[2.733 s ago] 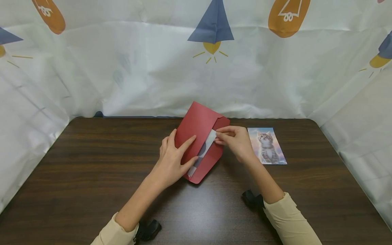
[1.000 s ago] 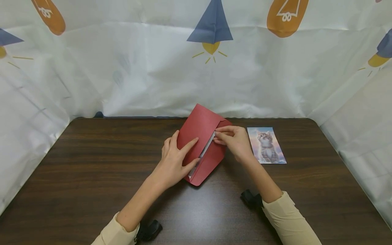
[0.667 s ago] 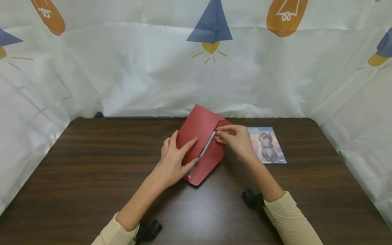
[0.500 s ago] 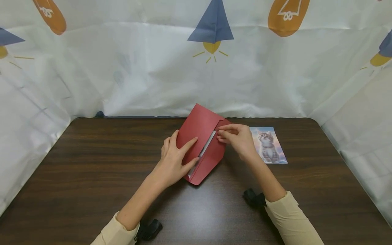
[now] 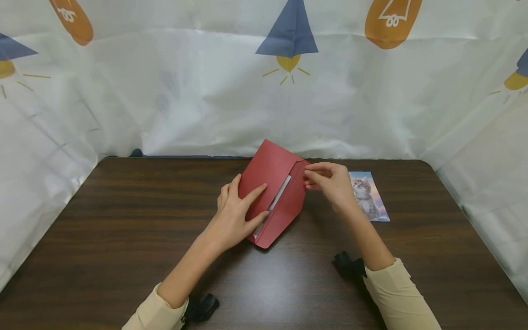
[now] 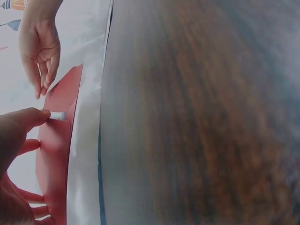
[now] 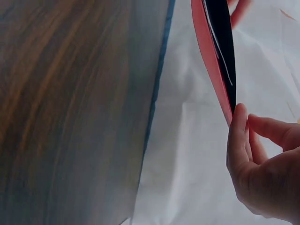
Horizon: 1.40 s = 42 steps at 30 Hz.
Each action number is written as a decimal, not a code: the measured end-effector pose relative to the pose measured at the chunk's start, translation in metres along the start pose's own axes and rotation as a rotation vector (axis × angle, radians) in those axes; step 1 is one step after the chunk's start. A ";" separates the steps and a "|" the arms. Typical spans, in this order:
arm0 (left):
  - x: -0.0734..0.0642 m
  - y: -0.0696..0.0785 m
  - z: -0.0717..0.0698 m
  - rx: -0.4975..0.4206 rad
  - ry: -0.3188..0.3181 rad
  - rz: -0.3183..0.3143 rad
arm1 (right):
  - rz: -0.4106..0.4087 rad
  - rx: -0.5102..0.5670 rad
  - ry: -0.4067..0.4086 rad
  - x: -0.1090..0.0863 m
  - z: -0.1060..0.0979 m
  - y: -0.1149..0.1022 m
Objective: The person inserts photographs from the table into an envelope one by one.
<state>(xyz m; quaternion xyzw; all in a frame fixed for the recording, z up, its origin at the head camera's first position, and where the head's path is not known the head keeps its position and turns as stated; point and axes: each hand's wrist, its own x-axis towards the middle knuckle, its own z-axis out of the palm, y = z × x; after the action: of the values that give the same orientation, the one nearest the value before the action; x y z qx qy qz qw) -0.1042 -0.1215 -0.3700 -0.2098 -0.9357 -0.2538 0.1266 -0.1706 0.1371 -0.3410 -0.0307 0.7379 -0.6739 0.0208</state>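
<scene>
The right hand (image 5: 332,183) has just slid from the pale paper (image 5: 280,191) to the outer edge of the red envelope's (image 5: 264,172) unfolded flap (image 5: 286,208); the paper shows only as a thin strip, so it seems mostly tucked inside. Whether those bent fingers pinch the flap, I cannot tell. The left hand (image 5: 235,213) grips the envelope over the dark, wood-grained tabletop (image 5: 136,229). Smooth, stiff-looking stock, tapered flap; a flat rectangular kitten print (image 5: 370,199) lies right.

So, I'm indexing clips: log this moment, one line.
left hand: holds red paper envelope; right hand: at its flap, contact unclear; white paper edge: showing inside; rectangular kitten print: on brown table
</scene>
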 end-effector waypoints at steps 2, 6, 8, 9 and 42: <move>0.000 0.000 -0.001 0.000 -0.001 -0.004 | -0.001 0.001 0.003 0.001 -0.003 0.000; 0.000 0.000 -0.002 -0.011 -0.013 -0.016 | -0.001 -0.003 0.001 0.004 -0.009 0.000; 0.000 0.000 -0.003 -0.015 -0.016 -0.016 | 0.002 -0.004 -0.002 0.005 -0.012 0.001; 0.000 0.000 -0.004 -0.017 -0.018 -0.018 | 0.005 -0.007 -0.002 0.005 -0.013 0.001; 0.003 -0.003 -0.010 -0.047 -0.111 -0.134 | 0.019 -0.483 0.016 0.025 -0.094 0.018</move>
<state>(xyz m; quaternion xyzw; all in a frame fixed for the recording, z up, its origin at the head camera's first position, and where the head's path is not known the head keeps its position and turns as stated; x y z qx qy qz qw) -0.1066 -0.1287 -0.3618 -0.1633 -0.9470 -0.2718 0.0522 -0.2029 0.2302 -0.3505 -0.0223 0.8780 -0.4779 0.0133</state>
